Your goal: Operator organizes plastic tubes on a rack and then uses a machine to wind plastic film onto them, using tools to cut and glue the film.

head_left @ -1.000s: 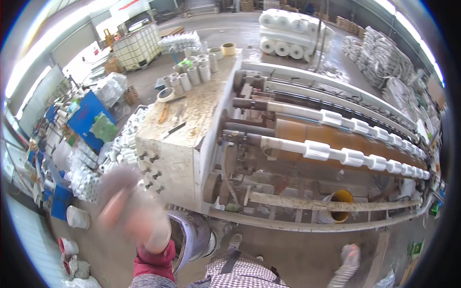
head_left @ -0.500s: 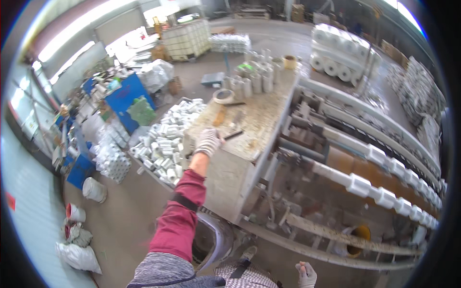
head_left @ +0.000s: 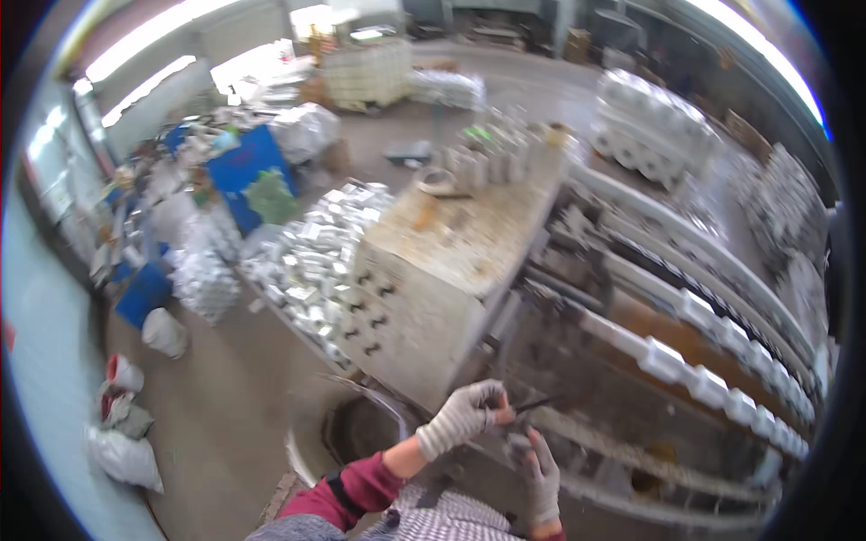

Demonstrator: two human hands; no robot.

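Note:
My left hand (head_left: 465,417), in a pale striped glove with bare fingertips, is closed on a thin dark strip-like tool (head_left: 538,404). The tool points to the right, and blur hides its exact kind. Just below it my right hand (head_left: 541,482), gloved the same way, is raised with its fingers stretched up and apart; I see nothing held in it. Both hands are in front of the worktable (head_left: 424,325), beside the roller machine.
White rolls sit along the machine's shafts (head_left: 708,388) at right. Small white rolls are heaped in a bin (head_left: 316,243) left of the worktable. Upright tubes (head_left: 492,162) and a tape ring (head_left: 437,181) stand on its far end. A round barrel (head_left: 352,424) is near my left forearm.
My left hand has drawn back from the tabletop toward me and to the right, bringing the dark tool with it. My right hand has risen from the lower edge to meet it.

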